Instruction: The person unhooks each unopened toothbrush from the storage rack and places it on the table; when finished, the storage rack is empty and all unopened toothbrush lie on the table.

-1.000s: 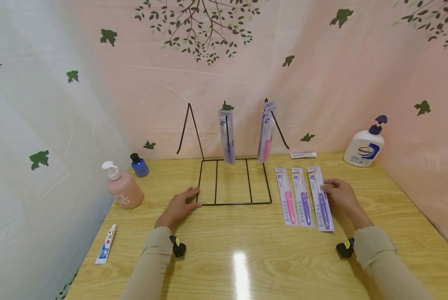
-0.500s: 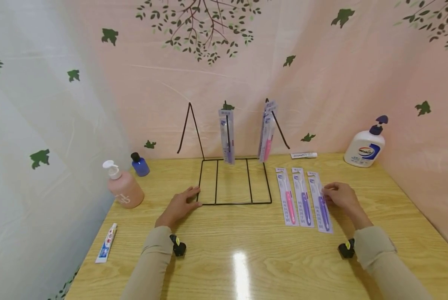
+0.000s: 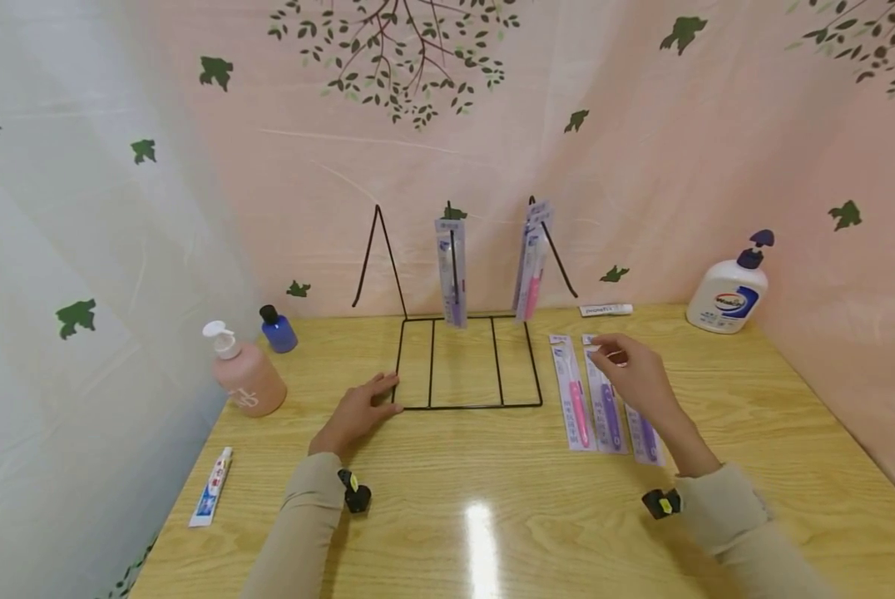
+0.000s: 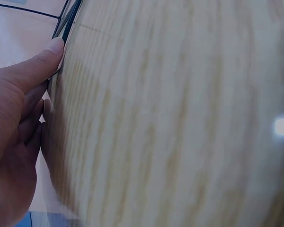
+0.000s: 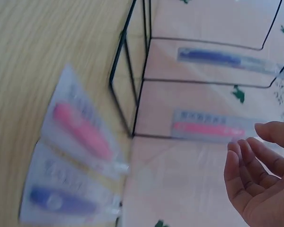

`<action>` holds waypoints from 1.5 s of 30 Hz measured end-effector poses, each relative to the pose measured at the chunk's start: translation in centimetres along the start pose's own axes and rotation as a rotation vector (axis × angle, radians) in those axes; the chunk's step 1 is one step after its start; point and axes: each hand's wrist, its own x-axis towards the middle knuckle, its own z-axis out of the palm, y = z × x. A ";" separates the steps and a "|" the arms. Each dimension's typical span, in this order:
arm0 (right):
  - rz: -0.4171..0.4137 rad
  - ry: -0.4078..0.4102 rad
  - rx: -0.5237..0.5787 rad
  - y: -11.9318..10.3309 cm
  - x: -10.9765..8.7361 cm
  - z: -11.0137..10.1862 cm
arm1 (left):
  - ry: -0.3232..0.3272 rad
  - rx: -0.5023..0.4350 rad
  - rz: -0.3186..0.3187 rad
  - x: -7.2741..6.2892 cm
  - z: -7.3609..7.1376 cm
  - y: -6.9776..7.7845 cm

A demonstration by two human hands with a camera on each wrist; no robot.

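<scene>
My left hand rests at the front left corner of a black wire display rack; its thumb lies along the wire in the left wrist view. My right hand, fingers loosely bent with nothing between them, is over the upper part of the middle packaged purple toothbrush. It also hides the top of the right packaged purple toothbrush. Left of these lies a packaged pink toothbrush. On the rack's hooks hang a packaged purple toothbrush and a packaged pink one, with another pack behind.
At left stand a pink pump bottle and a small blue bottle, with a toothpaste tube nearer me. A white tube lies behind the toothbrushes. A white pump bottle stands back right. The rack's left hook is bare.
The right purple toothbrush pack slid slightly toward me under my right hand. Letting go of it, that hand moved left over the middle pack. My left hand stayed at the rack.
</scene>
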 end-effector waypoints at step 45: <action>-0.152 0.134 0.500 -12.4 12.5 12.9 | 0.021 -0.002 -0.011 0.0 0.2 -0.1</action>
